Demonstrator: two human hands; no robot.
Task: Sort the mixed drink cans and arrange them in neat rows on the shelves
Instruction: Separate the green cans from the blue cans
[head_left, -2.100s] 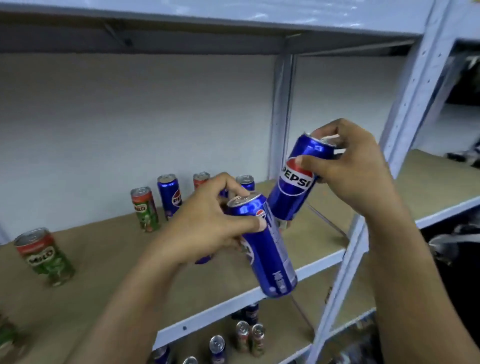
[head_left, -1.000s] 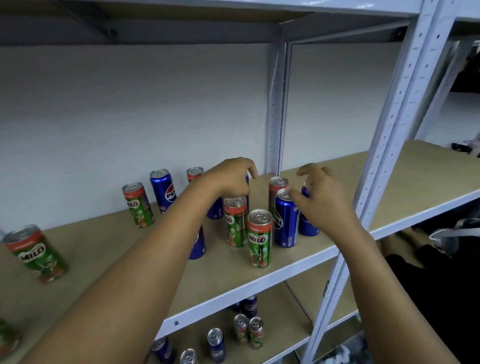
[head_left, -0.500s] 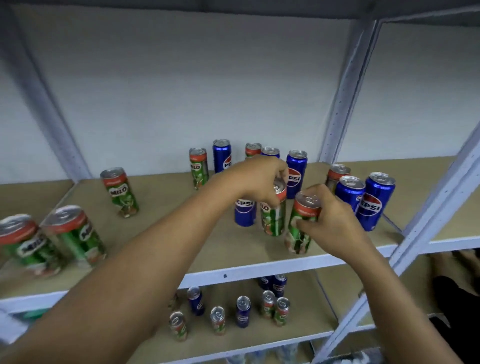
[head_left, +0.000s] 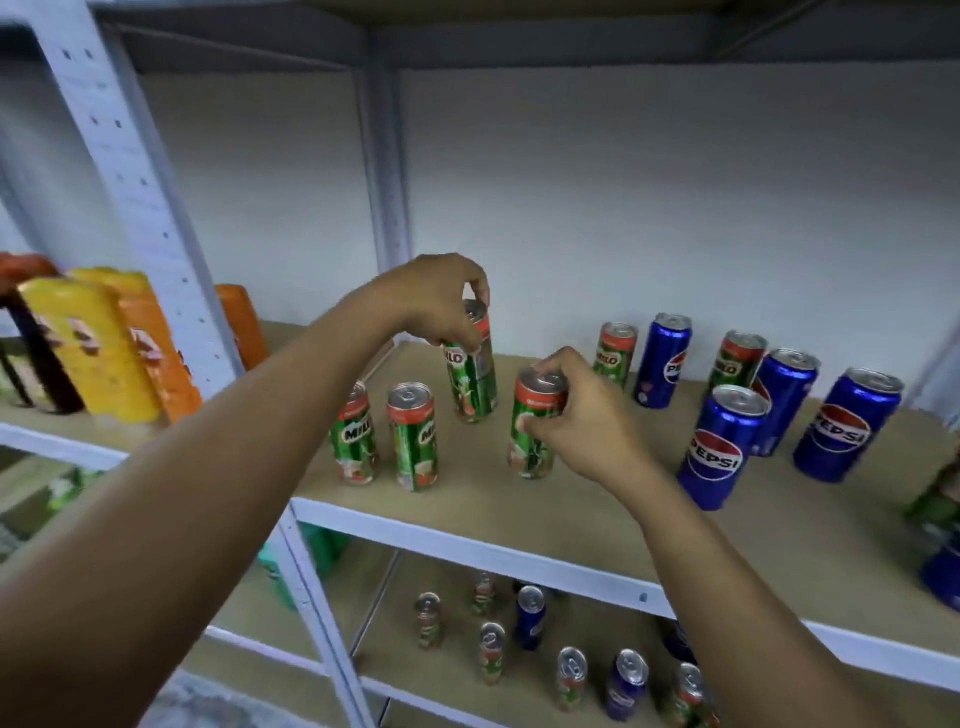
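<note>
My left hand grips the top of a green Milo can at the left end of the brown shelf board. A second Milo can stands closer to the front edge, and my right hand holds it by its upper part. Two more Milo cans stand side by side just left of these, near the front. Blue Pepsi cans cluster on the right half of the shelf, with two Milo cans mixed in along the back wall.
A white perforated upright stands at the left; behind it, yellow and orange packs fill the neighbouring bay. The lower shelf holds several scattered Milo and Pepsi cans. More cans sit cut off at the right edge.
The view has swung left. Both hands have carried their Milo cans leftward, away from the Pepsi cans, to beside the two Milo cans near the shelf's left end.
</note>
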